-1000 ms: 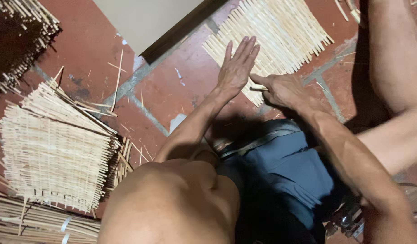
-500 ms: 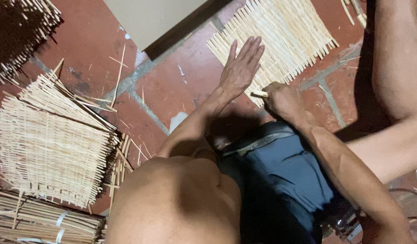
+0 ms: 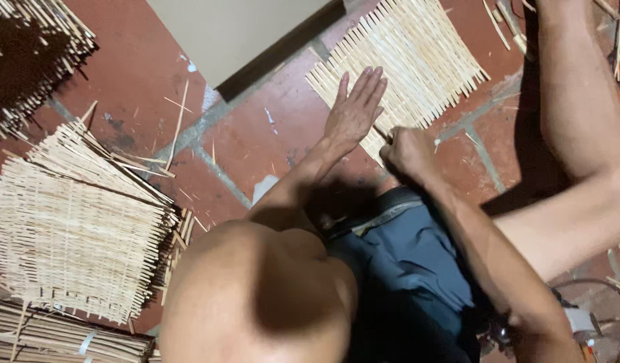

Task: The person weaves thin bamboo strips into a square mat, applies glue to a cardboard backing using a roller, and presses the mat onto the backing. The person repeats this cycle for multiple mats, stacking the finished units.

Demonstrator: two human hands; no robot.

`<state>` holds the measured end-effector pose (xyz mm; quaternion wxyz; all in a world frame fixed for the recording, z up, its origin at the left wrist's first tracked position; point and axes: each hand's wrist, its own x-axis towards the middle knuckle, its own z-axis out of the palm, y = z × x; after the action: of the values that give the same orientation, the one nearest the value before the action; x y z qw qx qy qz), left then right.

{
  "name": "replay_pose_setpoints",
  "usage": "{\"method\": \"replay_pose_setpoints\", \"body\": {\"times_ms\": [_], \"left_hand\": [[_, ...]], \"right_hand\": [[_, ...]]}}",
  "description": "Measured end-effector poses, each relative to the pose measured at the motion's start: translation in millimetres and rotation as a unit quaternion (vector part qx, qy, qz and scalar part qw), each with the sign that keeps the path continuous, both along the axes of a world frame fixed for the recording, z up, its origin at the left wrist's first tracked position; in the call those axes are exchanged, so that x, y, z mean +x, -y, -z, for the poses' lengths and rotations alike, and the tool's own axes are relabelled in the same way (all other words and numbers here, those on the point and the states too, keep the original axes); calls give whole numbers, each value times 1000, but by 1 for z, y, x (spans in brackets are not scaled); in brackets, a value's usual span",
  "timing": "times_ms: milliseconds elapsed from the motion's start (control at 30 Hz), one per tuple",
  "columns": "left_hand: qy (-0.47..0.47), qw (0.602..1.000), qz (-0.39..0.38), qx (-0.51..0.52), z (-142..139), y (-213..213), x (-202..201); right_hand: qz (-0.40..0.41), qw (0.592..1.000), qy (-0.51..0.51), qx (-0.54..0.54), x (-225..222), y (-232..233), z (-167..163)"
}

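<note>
Two bare hands worked at a woven bamboo mat (image 3: pixel 417 60) that lay flat on the red tiled floor (image 3: pixel 122 74), its lower corner just in front of the seated person's blue shorts (image 3: pixel 411 262). A pale board (image 3: pixel 236 33) rested on the tiles beside the mat's left edge. To the person's left, well apart from the mat in hand, a stack of finished mats (image 3: pixel 74 228) sat with loose ends bristling outward (a darker heap of strips (image 3: pixel 27 60) lay beyond it, in the upper corner). A bundle of bamboo slats (image 3: pixel 54 339) lay along the bottom edge of the view, below the stack. The person's bare leg (image 3: pixel 586 134) stretched along the right side of the mat.

The left hand (image 3: pixel 356 111) lay palm down on the mat's near edge, fingers straight and only slightly parted, pressing the weave flat. Just beside it, the right hand (image 3: pixel 409 153) was curled into a closed fist at the mat's lower corner, gripping a thin bamboo strip (image 3: pixel 382 133) whose tip showed between the two hands. Stray splinters (image 3: pixel 179 121) were scattered over the tiles between the board and the stack.
</note>
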<state>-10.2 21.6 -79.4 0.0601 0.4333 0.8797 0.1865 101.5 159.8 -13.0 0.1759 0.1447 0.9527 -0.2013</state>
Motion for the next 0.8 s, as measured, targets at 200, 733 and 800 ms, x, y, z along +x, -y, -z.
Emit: {"method": "replay_pose_setpoints", "body": {"times_ms": [200,733,800], "left_hand": [[4,1000,14,-18,-33,2,-10],[1,997,73,-33,-22,7,-4],[18,995,81,-52,-25,6,-6]], "right_hand": [[168,952,176,-186,-21,-21,-15],[123,952,186,-211,-26,-25,-13],[64,971,178,-148,-27,-20,-12]]}}
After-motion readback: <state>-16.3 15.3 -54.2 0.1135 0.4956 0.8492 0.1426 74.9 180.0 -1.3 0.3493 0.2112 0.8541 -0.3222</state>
